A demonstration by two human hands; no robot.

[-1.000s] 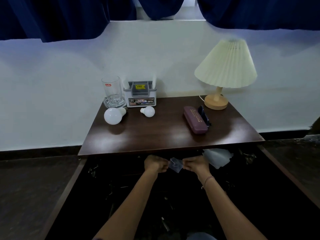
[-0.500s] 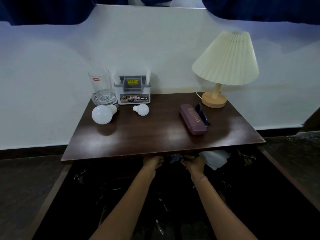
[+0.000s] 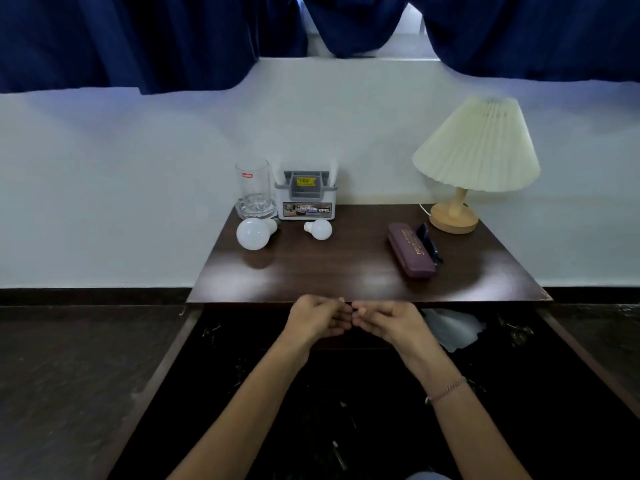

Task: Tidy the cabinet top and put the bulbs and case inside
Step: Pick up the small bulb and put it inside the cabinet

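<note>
On the dark wooden cabinet top [image 3: 346, 271] a large white bulb [image 3: 254, 233] lies at the back left, with a smaller white bulb [image 3: 320, 229] to its right. A maroon case [image 3: 410, 254] rests on the right half, and dark glasses [image 3: 429, 242] lie against its right side. My left hand [image 3: 317, 320] and my right hand [image 3: 391, 322] meet just below the top's front edge, palms up, fingers curled and knuckles touching. Nothing shows in either hand.
A clear glass [image 3: 252, 188] and a grey organizer box [image 3: 306, 199] stand at the back left, and a pleated lamp [image 3: 476, 147] at the back right. Below the top lies a dark open compartment with a pale plastic sheet [image 3: 453, 329] and wooden sides [image 3: 156, 386].
A second ago both hands held a small clear packet between them. They went under the front edge and have come back out without it, raised to the edge.
</note>
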